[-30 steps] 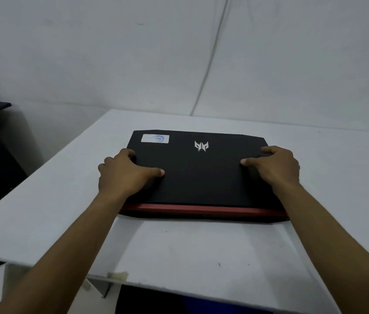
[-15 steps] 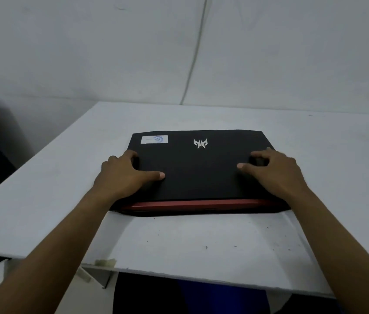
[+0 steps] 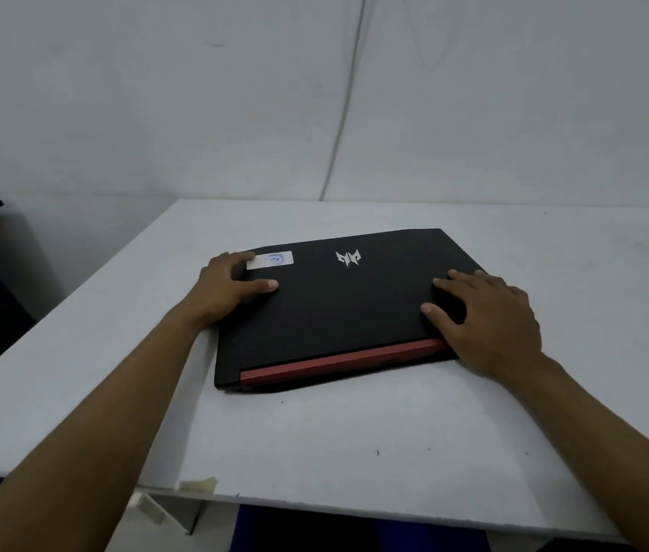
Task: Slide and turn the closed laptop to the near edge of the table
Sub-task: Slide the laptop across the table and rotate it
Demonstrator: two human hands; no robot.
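Evidently stiff and weighty, the closed laptop [image 3: 339,308] lies skewed mid-desk [image 3: 354,452], well short of its near edge, left hand [image 3: 227,286] and right hand [image 3: 490,320] pressing flat on its 2 side edges, neither clenched

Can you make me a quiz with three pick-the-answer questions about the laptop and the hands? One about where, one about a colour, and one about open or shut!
1. Where is the white sticker on the laptop?
A. far left corner of the lid
B. near right corner
C. underneath

2. What colour is the strip along the laptop's near edge?
A. green
B. red
C. yellow

3. How is the laptop?
A. open, screen up
B. closed, flat on the table
C. lifted in the air

Answers:
1 A, it sits by the left hand.
2 B, a red band runs below the black lid toward the right hand.
3 B, the lid is down and both hands press on top.
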